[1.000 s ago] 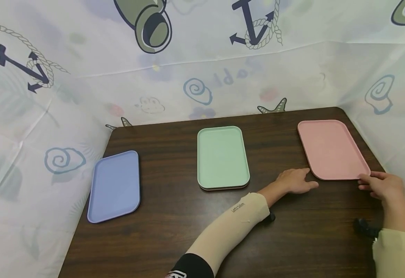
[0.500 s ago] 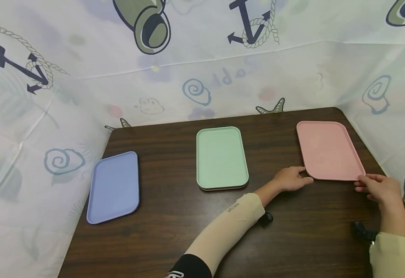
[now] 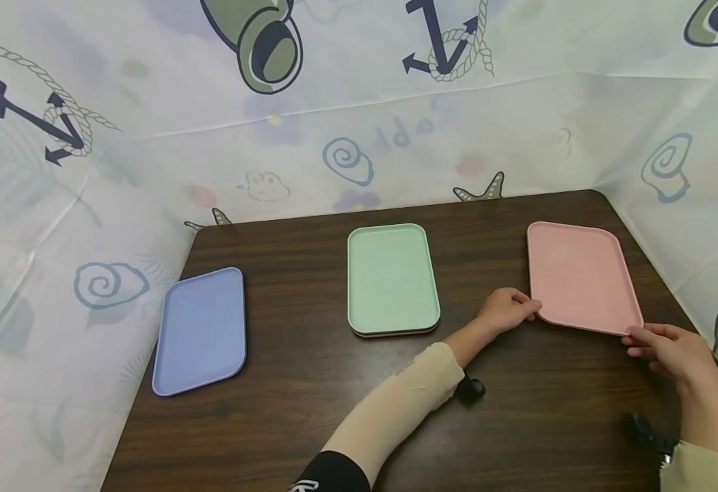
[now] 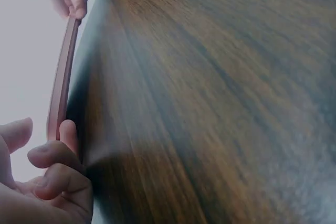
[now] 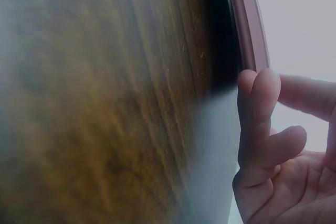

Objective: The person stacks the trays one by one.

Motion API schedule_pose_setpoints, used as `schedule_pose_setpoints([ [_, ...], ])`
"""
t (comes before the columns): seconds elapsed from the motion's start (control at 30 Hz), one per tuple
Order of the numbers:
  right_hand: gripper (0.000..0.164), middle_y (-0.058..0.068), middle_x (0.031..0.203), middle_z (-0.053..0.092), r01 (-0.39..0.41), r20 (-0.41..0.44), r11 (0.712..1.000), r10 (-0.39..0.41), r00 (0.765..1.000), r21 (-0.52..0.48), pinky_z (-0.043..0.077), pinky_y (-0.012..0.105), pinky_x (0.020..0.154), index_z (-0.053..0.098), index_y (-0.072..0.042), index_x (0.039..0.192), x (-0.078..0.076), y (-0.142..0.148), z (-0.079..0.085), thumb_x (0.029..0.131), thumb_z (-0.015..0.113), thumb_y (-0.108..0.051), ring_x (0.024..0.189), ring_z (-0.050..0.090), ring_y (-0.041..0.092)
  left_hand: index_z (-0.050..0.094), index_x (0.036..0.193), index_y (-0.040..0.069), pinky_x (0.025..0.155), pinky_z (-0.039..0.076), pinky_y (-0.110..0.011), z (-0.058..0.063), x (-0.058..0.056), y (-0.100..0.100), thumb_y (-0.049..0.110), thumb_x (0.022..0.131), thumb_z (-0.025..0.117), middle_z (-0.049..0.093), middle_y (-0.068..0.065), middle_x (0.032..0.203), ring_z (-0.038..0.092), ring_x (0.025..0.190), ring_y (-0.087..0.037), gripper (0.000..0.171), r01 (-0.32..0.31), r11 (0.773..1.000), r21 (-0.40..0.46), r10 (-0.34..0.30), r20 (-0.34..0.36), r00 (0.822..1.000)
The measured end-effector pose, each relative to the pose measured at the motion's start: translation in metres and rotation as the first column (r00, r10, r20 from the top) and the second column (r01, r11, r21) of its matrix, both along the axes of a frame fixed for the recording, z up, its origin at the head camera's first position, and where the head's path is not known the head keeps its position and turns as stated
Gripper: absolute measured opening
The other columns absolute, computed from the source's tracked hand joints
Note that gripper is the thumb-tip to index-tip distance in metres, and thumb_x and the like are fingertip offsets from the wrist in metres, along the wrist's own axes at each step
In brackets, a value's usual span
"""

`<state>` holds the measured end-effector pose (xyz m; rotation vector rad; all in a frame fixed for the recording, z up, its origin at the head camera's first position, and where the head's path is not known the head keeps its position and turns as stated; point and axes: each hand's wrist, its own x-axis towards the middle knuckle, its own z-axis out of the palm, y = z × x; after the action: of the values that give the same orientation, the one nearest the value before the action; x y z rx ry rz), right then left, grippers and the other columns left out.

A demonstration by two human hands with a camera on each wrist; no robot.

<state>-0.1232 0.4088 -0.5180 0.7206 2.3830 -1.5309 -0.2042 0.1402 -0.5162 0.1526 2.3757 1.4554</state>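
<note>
A pink rectangular tray [image 3: 583, 279] with rounded corners is held at its near edge by both hands. My left hand [image 3: 504, 311] grips the near left corner, its fingertips tucked against the rim. At the near right corner my right hand [image 3: 673, 352] pinches the rim between thumb and fingers. The right wrist view shows the fingers [image 5: 262, 95] under the tray's edge [image 5: 249, 19]. In the left wrist view the tray's side [image 4: 63, 77] runs from the near hand up to the other hand, close over the wood.
A pale green tray [image 3: 392, 277] sits mid-table on a stack, with another rim just visible beneath it. To the left lies a blue tray [image 3: 202, 331] at the edge of the dark wooden table [image 3: 310, 396]. Patterned white cloth [image 3: 211, 150] surrounds the back and sides.
The pink tray has moved slightly toward me and turned a little, its right corner coming nearer. The left hand has gone from spread fingers beside the corner to gripping it. Other trays stay put.
</note>
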Motion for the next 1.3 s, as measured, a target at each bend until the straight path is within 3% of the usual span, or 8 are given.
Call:
schedule_pose_setpoints([
  [0.2,0.011,-0.020,0.071,0.068,0.011,-0.043,0.997,-0.015,0.999,-0.077,0.043,0.031,0.058,0.063,-0.032,0.086,0.012,-0.006,0.003,0.093,0.067,-0.039,0.065,0.064,0.002,0.066,0.078,0.011,0.056,0.037,-0.019,-0.001,0.001,0.000,0.021,0.084,0.078,0.066,0.004,0.060,0.053,0.057,-0.003,0.016,-0.104,0.993,0.054,0.101,0.051,0.994],
  [0.33,0.011,-0.018,0.069,0.068,0.047,-0.079,0.991,-0.057,0.995,-0.122,0.043,0.030,0.054,0.061,-0.030,0.086,0.019,-0.014,0.006,0.092,0.069,-0.033,0.062,0.065,0.004,0.063,0.076,0.012,0.054,0.037,-0.019,0.000,0.006,0.000,0.018,0.083,0.078,0.064,0.006,0.059,0.052,0.053,-0.003,0.017,-0.144,0.989,0.034,0.142,0.054,0.988],
  [0.6,0.011,-0.015,0.071,0.070,0.035,-0.162,0.975,-0.072,0.984,-0.220,0.043,0.027,0.047,0.062,-0.024,0.087,0.030,-0.027,0.011,0.093,0.070,-0.021,0.060,0.064,0.007,0.062,0.079,0.016,0.054,0.038,-0.020,0.003,0.019,-0.015,0.019,0.083,0.078,0.061,0.010,0.061,0.050,0.055,-0.003,0.017,-0.157,0.984,0.083,0.156,0.017,0.988],
  [0.87,0.013,-0.009,0.075,0.073,-0.016,-0.248,0.946,-0.068,0.966,-0.323,0.045,0.025,0.046,0.062,-0.020,0.094,0.030,-0.049,0.024,0.091,0.072,-0.012,0.060,0.065,0.009,0.063,0.085,0.013,0.054,0.038,-0.020,0.015,0.031,-0.053,0.017,0.085,0.076,0.061,0.009,0.064,0.050,0.058,-0.003,0.014,-0.102,0.974,0.202,0.120,-0.081,0.989],
  [1.07,0.014,-0.004,0.078,0.074,-0.145,-0.342,0.930,0.022,0.939,-0.337,0.045,0.024,0.046,0.065,-0.016,0.096,0.024,-0.069,0.035,0.091,0.068,-0.004,0.060,0.066,0.011,0.063,0.090,0.008,0.052,0.036,-0.021,0.028,0.050,-0.087,0.013,0.087,0.074,0.061,0.004,0.068,0.047,0.055,-0.005,0.013,-0.104,0.948,0.301,0.142,-0.106,0.984],
  [1.3,0.010,0.002,0.081,0.074,-0.275,-0.355,0.926,0.175,0.919,-0.257,0.047,0.027,0.049,0.062,-0.008,0.098,0.019,-0.100,0.045,0.091,0.069,-0.006,0.063,0.067,0.015,0.060,0.098,-0.001,0.047,0.035,-0.020,0.033,0.074,-0.129,0.009,0.088,0.072,0.061,-0.001,0.077,0.040,0.047,-0.006,0.019,-0.136,0.890,0.436,0.182,-0.066,0.981],
])
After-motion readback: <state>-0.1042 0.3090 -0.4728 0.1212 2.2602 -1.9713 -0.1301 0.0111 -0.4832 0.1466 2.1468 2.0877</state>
